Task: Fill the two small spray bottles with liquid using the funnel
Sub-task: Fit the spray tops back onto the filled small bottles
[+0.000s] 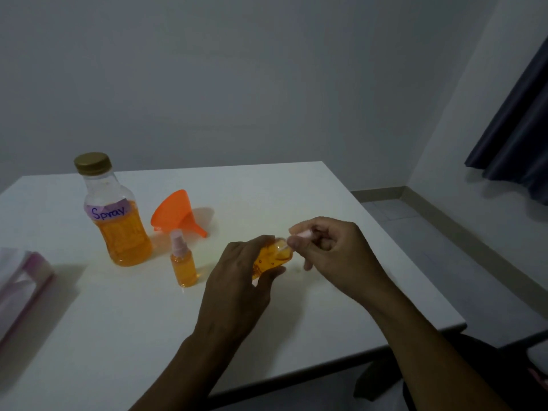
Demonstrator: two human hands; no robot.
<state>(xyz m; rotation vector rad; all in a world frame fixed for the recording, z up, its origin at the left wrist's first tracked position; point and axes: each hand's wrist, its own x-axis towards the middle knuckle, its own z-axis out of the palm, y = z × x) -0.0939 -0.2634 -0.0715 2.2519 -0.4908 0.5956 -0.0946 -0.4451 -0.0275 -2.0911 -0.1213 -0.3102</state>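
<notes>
funnel (173,213): glossy orange plastic | table (296,188): smooth matt white

View: a single head-worn wide-angle camera, so no second view overlaps it.
Direction: forward and down across the white table (296,188) toward the grey wall (237,69).
Nearness: close; both forearms enter from the bottom edge, and the hands meet near the middle.
Edges: curtain (516,129) at right, floor (430,232) beyond the table's right side.
</notes>
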